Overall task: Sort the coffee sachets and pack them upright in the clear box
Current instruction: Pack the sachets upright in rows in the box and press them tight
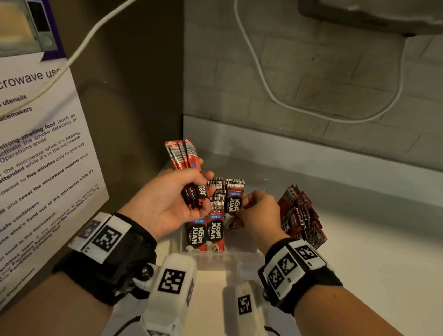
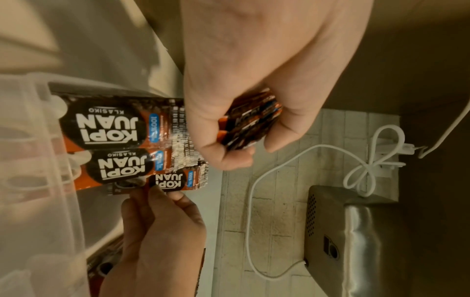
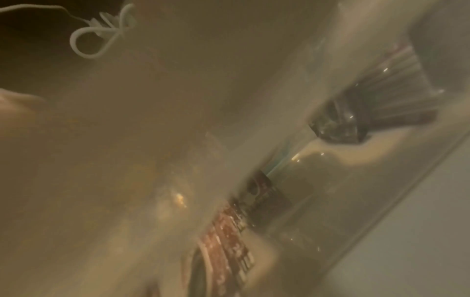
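Observation:
Red and black Kopi Juan coffee sachets stand upright in rows [image 1: 215,231] at the left side of the clear box [image 1: 235,262]. My left hand [image 1: 203,190] grips a bundle of sachets [image 1: 180,157] above the box's left end; in the left wrist view this hand [image 2: 254,140] curls round the bundle [image 2: 250,122]. My right hand [image 1: 243,206] pinches one sachet [image 1: 233,203] at the right end of the rows. Seen from the left wrist, the right hand [image 2: 165,193] holds that sachet [image 2: 171,180] beside the packed rows [image 2: 112,124]. The right wrist view is blurred, showing only the box wall [image 3: 330,180].
A loose pile of sachets [image 1: 302,219] lies on the white counter [image 1: 381,264] right of the box. A microwave notice [image 1: 27,149] hangs on the left wall. A white cable [image 1: 263,90] droops on the brick back wall below a metal appliance [image 1: 392,11].

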